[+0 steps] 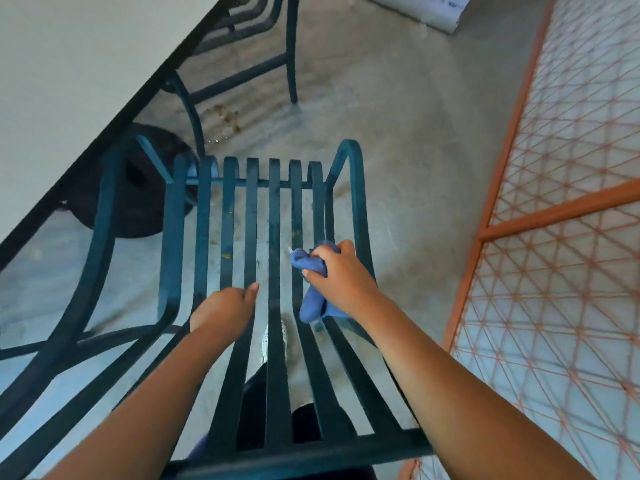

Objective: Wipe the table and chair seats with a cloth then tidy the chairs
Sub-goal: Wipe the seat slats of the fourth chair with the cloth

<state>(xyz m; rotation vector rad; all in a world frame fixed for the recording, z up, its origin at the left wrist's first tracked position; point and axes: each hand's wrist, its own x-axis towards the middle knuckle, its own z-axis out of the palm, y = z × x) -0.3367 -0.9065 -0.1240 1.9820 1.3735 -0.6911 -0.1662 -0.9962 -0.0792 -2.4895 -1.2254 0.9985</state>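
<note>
A pale table (69, 64) with a dark rim fills the upper left of the frame, and a round black base (138, 199) sits on the floor beneath its edge. Below and to the right of it, a dark green metal chair (273, 209) with long slats runs from the centre of the frame down to the bottom edge, seen from above and behind its back. The left hand (225, 311) rests on the slats at lower centre, its grip loosely curled with the thumb pointing up and nothing visibly held; whether the fingers hook around a slat cannot be told. Just to the right, the right hand (337, 271) has its grip closed around a bunched blue cloth (313, 289), which is pressed against the slats on the right side of the seat, beside the curved armrest. A white shoe (275, 341) shows through the slats between the two forearms. A second chair (263, 46) of the same colour stands at the top centre, partly tucked under the table. The grey concrete floor (398, 133) spreads across the middle, with some brown debris near the table leg. An orange-framed mesh screen (554, 220) fills the right side of the frame.
</note>
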